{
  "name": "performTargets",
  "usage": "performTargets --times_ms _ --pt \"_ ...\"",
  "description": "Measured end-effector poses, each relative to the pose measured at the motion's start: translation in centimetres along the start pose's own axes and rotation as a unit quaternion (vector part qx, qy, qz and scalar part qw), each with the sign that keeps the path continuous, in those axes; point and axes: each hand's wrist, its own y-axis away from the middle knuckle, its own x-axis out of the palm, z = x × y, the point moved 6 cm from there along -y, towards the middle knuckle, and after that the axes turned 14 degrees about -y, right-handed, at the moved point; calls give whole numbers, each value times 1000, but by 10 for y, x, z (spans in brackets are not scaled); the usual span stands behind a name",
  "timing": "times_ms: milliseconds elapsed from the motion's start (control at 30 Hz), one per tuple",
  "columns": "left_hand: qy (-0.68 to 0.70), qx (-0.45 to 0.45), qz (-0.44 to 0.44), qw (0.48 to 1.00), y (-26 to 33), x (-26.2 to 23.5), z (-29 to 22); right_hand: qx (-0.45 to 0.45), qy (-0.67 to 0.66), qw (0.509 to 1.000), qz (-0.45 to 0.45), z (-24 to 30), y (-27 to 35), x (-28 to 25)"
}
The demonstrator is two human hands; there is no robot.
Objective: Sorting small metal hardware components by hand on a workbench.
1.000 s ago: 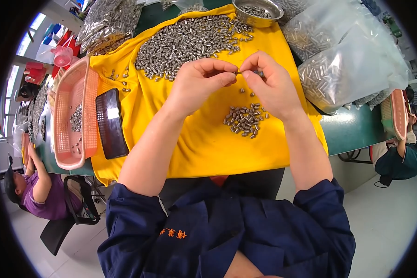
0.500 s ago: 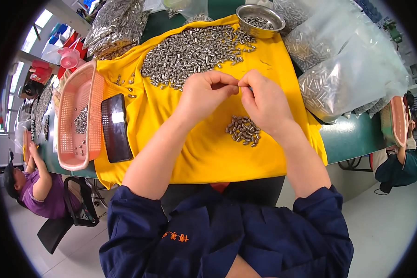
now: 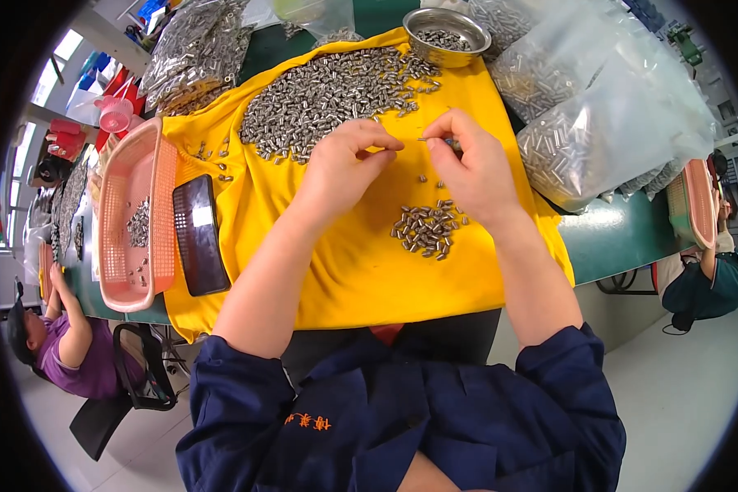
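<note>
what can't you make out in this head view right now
All in the head view:
Thin piece at the fingertips of the right hand: too small to identify.
Inside of the left hand: hidden by its own back and fingers; whether it holds anything is unclear.
Bottom of the steel bowl: covered by metal pieces.

Green table — yellow cloth, filled plastic bags.

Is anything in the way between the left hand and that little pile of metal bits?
Nothing visible blocks it: yellow cloth lies between the left hand and the little pile, with loose bits rightward.
</note>
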Motion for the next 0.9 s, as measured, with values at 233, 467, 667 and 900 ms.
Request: performTargets --times_ms 233,467,667,900 --pt "510 -230 103 823 8 30 19 17 -84 996 13 -5 -2 0" --pt "556 -213 104 797 9 31 16 60 -141 987 40 -6 -1 4" --pt "545 -213 95 805 10 30 12 54 -105 992 46 -5 0 6" --pt "426 -190 65 882 4 29 14 -32 60 997 43 9 4 10"
